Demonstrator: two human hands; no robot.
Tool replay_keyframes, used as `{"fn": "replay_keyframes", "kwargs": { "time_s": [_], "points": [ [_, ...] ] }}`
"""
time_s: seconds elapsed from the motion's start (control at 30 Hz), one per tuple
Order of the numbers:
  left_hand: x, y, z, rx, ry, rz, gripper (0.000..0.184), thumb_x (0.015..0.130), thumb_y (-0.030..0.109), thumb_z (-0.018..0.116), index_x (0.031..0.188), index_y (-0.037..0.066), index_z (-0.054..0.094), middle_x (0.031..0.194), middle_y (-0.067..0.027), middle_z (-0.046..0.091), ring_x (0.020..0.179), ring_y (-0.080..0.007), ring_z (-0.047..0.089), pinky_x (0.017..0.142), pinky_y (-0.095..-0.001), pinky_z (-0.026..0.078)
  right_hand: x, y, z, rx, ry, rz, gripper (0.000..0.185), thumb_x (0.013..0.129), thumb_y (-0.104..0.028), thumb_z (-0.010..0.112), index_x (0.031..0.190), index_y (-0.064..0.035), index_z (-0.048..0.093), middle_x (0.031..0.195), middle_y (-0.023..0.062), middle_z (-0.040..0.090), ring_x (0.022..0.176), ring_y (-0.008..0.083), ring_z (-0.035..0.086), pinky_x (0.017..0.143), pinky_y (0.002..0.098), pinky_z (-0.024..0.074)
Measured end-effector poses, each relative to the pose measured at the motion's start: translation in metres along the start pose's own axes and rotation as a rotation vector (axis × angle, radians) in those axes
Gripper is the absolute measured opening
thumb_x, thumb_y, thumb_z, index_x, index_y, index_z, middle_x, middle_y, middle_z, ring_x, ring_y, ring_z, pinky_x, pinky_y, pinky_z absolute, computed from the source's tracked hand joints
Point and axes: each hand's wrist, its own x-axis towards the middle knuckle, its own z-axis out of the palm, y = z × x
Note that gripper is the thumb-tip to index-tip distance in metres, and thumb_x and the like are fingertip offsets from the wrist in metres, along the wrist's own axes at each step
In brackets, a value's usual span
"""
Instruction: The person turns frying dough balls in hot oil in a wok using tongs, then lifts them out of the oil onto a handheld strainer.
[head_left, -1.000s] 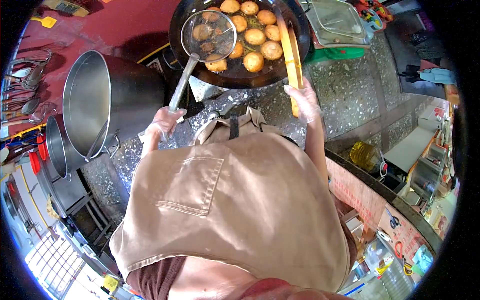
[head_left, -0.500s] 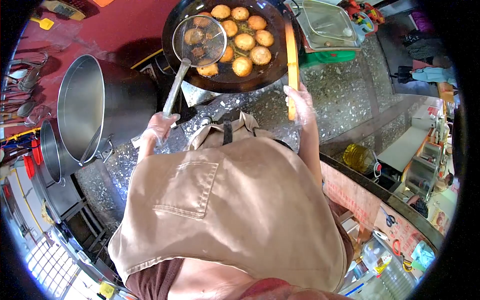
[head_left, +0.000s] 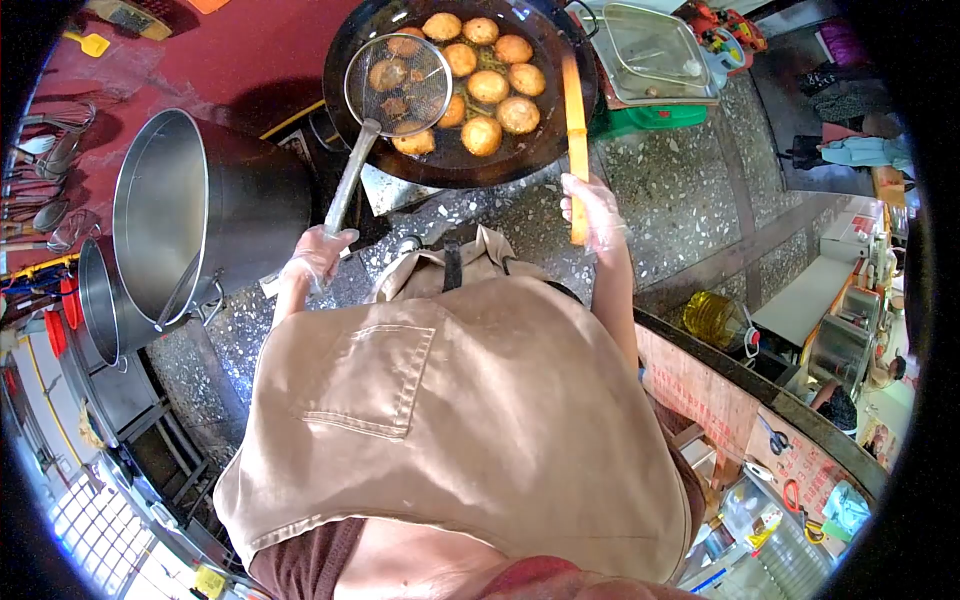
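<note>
Round brown balls [head_left: 488, 87] are being fried, it seems, in the oil [head_left: 489, 62] of the black pan [head_left: 500, 167]. The strainer [head_left: 398, 85] is held above some of them, and they are partly hidden by its mesh. Its handle [head_left: 352, 175] is gripped tight in the left hand [head_left: 318, 256]. A flat wooden tool [head_left: 577, 150] is gripped in the right hand [head_left: 597, 215], its far end held over the pan's edge. A slow, level touch seems called for, so no oil is splashed. A big metal pot [head_left: 255, 190] is seen near the left hand; a tray [head_left: 640, 92] is set beside the pan.
</note>
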Motion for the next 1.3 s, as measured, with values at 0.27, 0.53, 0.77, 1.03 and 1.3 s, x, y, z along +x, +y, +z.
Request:
{"fn": "replay_keyframes", "kwargs": {
  "time_s": [0.27, 0.53, 0.77, 1.03, 1.3],
  "points": [
    [-0.003, 0.001, -0.001, 0.034, -0.015, 0.010, 0.034, 0.083, 0.032, 0.066, 0.091, 0.002, 0.054, 0.053, -0.0012, 0.048, 0.039, -0.0123, 0.046, 0.034, -0.0301, 0.036, 0.001, 0.009, 0.008, -0.138, 0.075, -0.048, 0.034, 0.077, -0.020, 0.076, 0.103, -0.0075, 0.059, 0.078, -0.0038, 0.058, 0.066, 0.0058, 0.053, 0.057, 0.0221, 0.0423],
    [0.002, -0.005, 0.002, 0.005, 0.000, 0.083, 0.038, 0.083, 0.035, 0.066, 0.076, 0.000, 0.055, 0.045, -0.0057, 0.048, 0.034, -0.0157, 0.046, 0.033, -0.0321, 0.035, 0.003, 0.001, 0.010, -0.436, 0.150, 0.046, 0.045, 0.068, -0.028, 0.081, 0.098, -0.0010, 0.059, 0.082, 0.0044, 0.062, 0.069, 0.0114, 0.056, 0.063, 0.0267, 0.0463],
    [0.000, -0.001, 0.002, 0.050, 0.027, 0.067, 0.038, 0.083, 0.036, 0.065, 0.076, -0.001, 0.056, 0.044, -0.0053, 0.048, 0.034, -0.0157, 0.046, 0.033, -0.0324, 0.036, -0.008, -0.004, 0.016, -0.399, 0.088, -0.032, 0.049, 0.070, -0.021, 0.080, 0.107, -0.0005, 0.056, 0.082, 0.0020, 0.060, 0.068, 0.0102, 0.053, 0.061, 0.0263, 0.0437],
    [0.003, -0.004, 0.001, 0.060, 0.033, 0.063, 0.040, 0.083, 0.036, 0.066, 0.071, -0.001, 0.056, 0.045, -0.0053, 0.049, 0.034, -0.0154, 0.048, 0.033, -0.0322, 0.037, -0.013, -0.011, 0.014, -0.429, -0.091, 0.040, 0.047, 0.064, -0.022, 0.083, 0.098, 0.0021, 0.061, 0.084, 0.0084, 0.065, 0.071, 0.0153, 0.059, 0.065, 0.0294, 0.0478],
    [-0.001, 0.000, 0.002, 0.019, 0.036, 0.046, 0.037, 0.082, 0.035, 0.068, 0.081, 0.001, 0.055, 0.049, -0.0042, 0.049, 0.036, -0.0139, 0.046, 0.033, -0.0311, 0.037, -0.029, -0.098, 0.032, -1.345, -0.154, 0.237, 0.051, 0.063, -0.040, 0.077, 0.093, 0.0003, 0.069, 0.094, 0.0200, 0.067, 0.086, 0.0315, 0.065, 0.079, 0.0387, 0.0491]
  ]
}}
